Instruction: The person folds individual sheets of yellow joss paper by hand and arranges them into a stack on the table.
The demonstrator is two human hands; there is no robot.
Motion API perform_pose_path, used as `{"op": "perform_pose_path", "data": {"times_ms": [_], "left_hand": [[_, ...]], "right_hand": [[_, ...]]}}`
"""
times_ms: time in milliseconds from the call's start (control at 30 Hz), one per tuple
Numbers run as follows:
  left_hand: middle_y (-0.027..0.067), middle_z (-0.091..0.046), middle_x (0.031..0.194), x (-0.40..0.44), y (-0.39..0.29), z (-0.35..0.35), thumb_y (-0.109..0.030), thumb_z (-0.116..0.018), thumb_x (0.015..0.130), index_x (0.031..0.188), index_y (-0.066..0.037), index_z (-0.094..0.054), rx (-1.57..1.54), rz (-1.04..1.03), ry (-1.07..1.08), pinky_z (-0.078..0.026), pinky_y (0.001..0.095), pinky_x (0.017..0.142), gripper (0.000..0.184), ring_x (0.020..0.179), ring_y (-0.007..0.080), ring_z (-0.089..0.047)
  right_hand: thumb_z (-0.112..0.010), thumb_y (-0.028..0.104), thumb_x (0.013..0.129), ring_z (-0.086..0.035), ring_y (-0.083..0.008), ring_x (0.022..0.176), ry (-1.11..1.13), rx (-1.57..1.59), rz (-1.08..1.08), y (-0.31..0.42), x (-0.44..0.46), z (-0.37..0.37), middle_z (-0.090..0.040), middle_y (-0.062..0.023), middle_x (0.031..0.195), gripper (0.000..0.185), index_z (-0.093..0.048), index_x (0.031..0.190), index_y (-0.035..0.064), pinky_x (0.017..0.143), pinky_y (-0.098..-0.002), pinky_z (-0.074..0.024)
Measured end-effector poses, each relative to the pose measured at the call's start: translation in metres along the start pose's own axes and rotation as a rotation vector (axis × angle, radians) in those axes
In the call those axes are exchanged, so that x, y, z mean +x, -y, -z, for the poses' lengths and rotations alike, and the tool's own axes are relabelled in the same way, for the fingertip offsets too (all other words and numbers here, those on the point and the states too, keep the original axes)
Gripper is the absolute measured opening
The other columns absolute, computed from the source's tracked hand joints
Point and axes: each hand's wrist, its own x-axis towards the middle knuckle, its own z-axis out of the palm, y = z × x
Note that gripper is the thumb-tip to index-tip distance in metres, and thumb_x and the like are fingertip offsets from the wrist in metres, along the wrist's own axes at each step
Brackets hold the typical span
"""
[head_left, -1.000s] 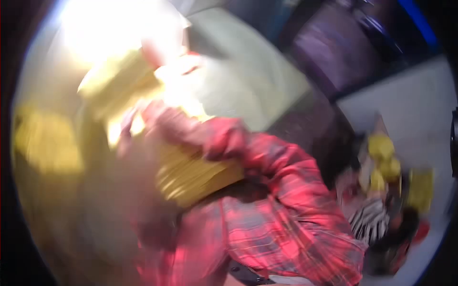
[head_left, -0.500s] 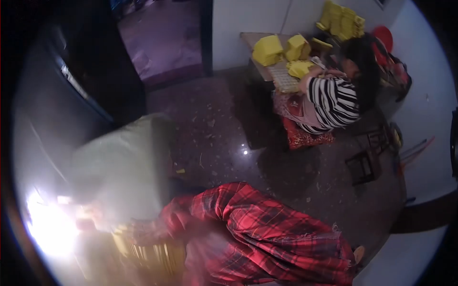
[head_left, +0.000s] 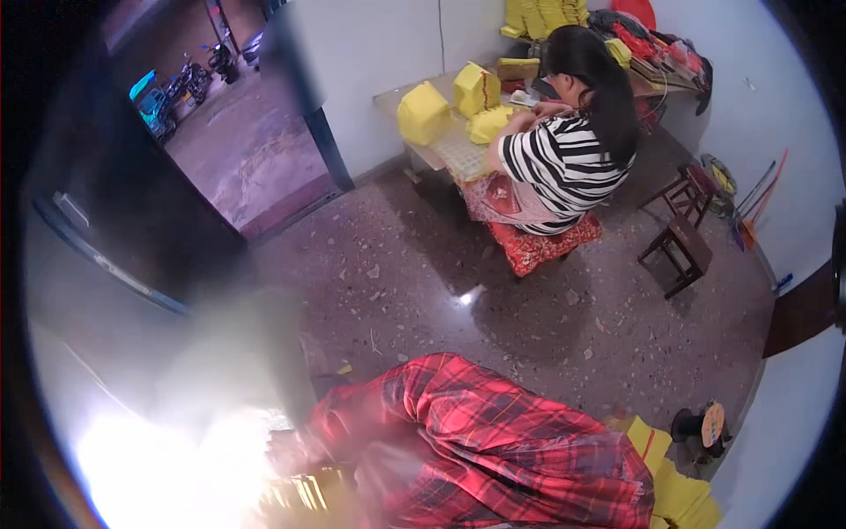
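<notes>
A red plaid sleeve reaches across the bottom of the view, and at its end one hand of mine [head_left: 286, 451] lies at a stack of folded yellow paper [head_left: 304, 492]. Strong glare and haze cover its fingers, so its grip does not show. From the sleeve's direction I take it for my right hand. My left hand cannot be made out. More yellow folded pieces [head_left: 674, 485] lie at the lower right, beside the sleeve.
A person in a striped top [head_left: 568, 167] sits on a red cushion [head_left: 546, 247] at a table [head_left: 388, 99] with yellow paper shapes [head_left: 423, 115]. Small wooden stools [head_left: 692, 242] stand at the right. An open doorway [head_left: 264, 150] is at upper left.
The view has swung towards the room, so the seated person and doorway show more fully. My hand and the yellow stack now appear low at the left, under glare.
</notes>
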Motion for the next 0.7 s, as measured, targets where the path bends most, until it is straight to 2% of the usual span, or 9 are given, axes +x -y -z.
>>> {"op": "perform_pose_path", "data": {"times_ms": [100,200,233,333,467,533,600,667,700], "left_hand": [[0.0198,-0.078,0.116,0.002,0.003,-0.010,-0.042,-0.049,0.115,0.131,-0.006,-0.069,0.034,-0.013,-0.028,-0.062,0.0493,0.085,0.044,0.099,0.0417,-0.074],[0.0188,-0.078,0.115,0.000,0.012,-0.023,-0.044,-0.050,0.115,0.129,-0.007,-0.071,0.089,-0.009,-0.053,-0.062,0.0493,0.084,0.045,0.098,0.0401,-0.075],[0.0184,-0.078,0.114,0.000,0.021,-0.030,-0.043,-0.051,0.114,0.130,-0.007,-0.070,0.025,0.015,-0.052,-0.062,0.0491,0.083,0.044,0.097,0.0387,-0.075],[0.0175,-0.079,0.113,0.002,0.039,-0.047,-0.042,-0.054,0.114,0.131,-0.008,-0.070,-0.102,0.066,-0.052,-0.062,0.0486,0.081,0.042,0.094,0.0359,-0.076],[0.0180,-0.078,0.122,-0.006,0.048,-0.046,-0.048,-0.059,0.111,0.144,-0.009,-0.063,0.053,0.038,-0.016,-0.062,0.0470,0.088,0.052,0.100,0.0340,-0.076],[0.0254,-0.051,0.161,-0.008,0.030,-0.024,-0.023,-0.043,0.116,0.153,-0.003,-0.054,0.192,0.034,0.242,-0.052,0.0520,0.106,0.043,0.135,0.0456,-0.060],[0.0272,-0.049,0.162,-0.029,0.027,-0.029,-0.021,-0.043,0.116,0.155,-0.003,-0.053,0.109,0.211,0.184,-0.052,0.0514,0.111,0.044,0.136,0.0454,-0.059],[0.0263,-0.040,0.169,-0.050,0.071,-0.072,-0.016,-0.050,0.110,0.157,-0.005,-0.053,-0.244,0.324,-0.014,-0.049,0.0501,0.117,0.048,0.142,0.0429,-0.055],[0.0254,-0.044,0.167,-0.058,0.059,-0.061,-0.015,-0.057,0.106,0.159,-0.007,-0.051,0.269,0.077,0.159,-0.049,0.0496,0.116,0.054,0.143,0.0424,-0.055]], "right_hand": [[-0.061,0.038,0.094,-0.072,-0.0305,0.079,0.017,0.058,-0.003,-0.009,-0.010,-0.010,-0.072,-0.0162,0.081,0.030,-0.072,0.087,0.0106,0.067,-0.0478,-0.0557],[-0.070,0.032,0.083,-0.063,-0.0314,0.054,-0.601,-0.092,0.374,-0.025,-0.016,-0.031,-0.065,-0.0127,0.063,0.024,-0.071,0.076,0.0092,0.050,-0.0436,-0.0494],[-0.070,0.032,0.083,-0.063,-0.0314,0.054,-0.603,-0.091,0.377,-0.021,-0.016,-0.026,-0.065,-0.0127,0.063,0.024,-0.071,0.076,0.0092,0.050,-0.0436,-0.0494],[-0.072,0.031,0.083,-0.059,-0.0291,0.055,-0.138,-0.128,0.201,-0.004,-0.013,-0.015,-0.062,-0.0097,0.064,0.023,-0.070,0.076,0.0087,0.051,-0.0408,-0.0471],[-0.074,0.028,0.087,-0.052,-0.0256,0.051,-0.387,-0.004,0.282,0.001,-0.007,-0.029,-0.057,-0.0048,0.061,0.023,-0.067,0.071,0.0132,0.050,-0.0388,-0.0442],[-0.076,0.021,0.074,-0.075,-0.0387,0.093,-0.301,0.033,0.365,-0.002,0.004,-0.034,-0.077,-0.0175,0.100,0.021,-0.075,0.088,0.0053,0.078,-0.0545,-0.0593],[-0.075,0.020,0.078,-0.074,-0.0385,0.095,-0.266,0.102,0.407,0.017,0.013,-0.041,-0.076,-0.0174,0.101,0.021,-0.075,0.092,0.0050,0.080,-0.0529,-0.0592],[-0.071,0.018,0.084,-0.073,-0.0382,0.098,-0.232,0.081,0.376,0.054,0.023,-0.018,-0.075,-0.0172,0.102,0.021,-0.075,0.100,0.0044,0.084,-0.0497,-0.0591],[-0.069,0.017,0.087,-0.072,-0.0380,0.100,-0.210,0.068,0.361,0.075,0.029,0.002,-0.074,-0.0172,0.103,0.022,-0.075,0.104,0.0041,0.086,-0.0481,-0.0590]]}}
